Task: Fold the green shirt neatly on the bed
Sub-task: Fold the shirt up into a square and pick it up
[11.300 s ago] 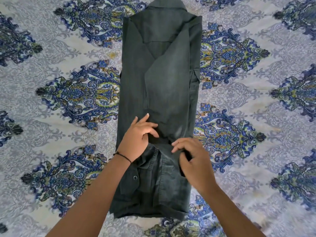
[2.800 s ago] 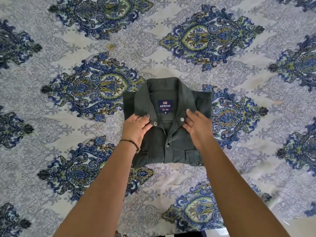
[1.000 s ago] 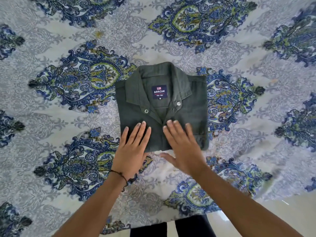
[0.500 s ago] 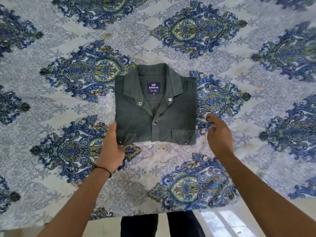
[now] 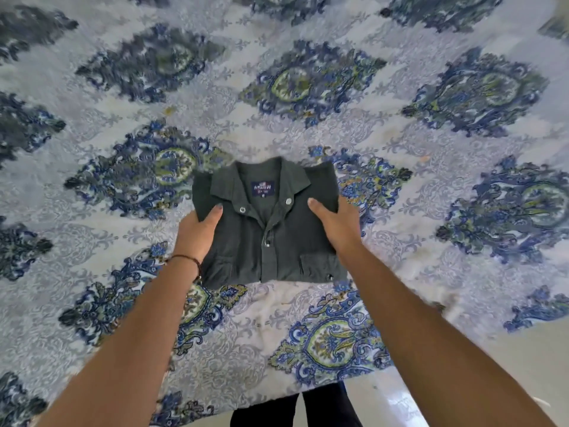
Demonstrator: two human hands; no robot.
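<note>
The dark green shirt (image 5: 268,238) is folded into a compact square, collar and blue label facing up, two chest pockets along its near edge. My left hand (image 5: 198,234) grips its left side, thumb on top and fingers under the fabric. My right hand (image 5: 337,224) holds the right side the same way. The shirt looks slightly raised off the bed (image 5: 261,331); the view is blurred by motion.
The bedsheet is white with large blue and green ornate medallions and fills most of the view. Its near edge runs along the bottom, with pale floor tiles (image 5: 409,402) and dark trouser legs (image 5: 326,411) beyond it.
Both hands were beside the folded shirt half a second ago; now they have closed on its left and right sides. The view has shifted and blurred.
</note>
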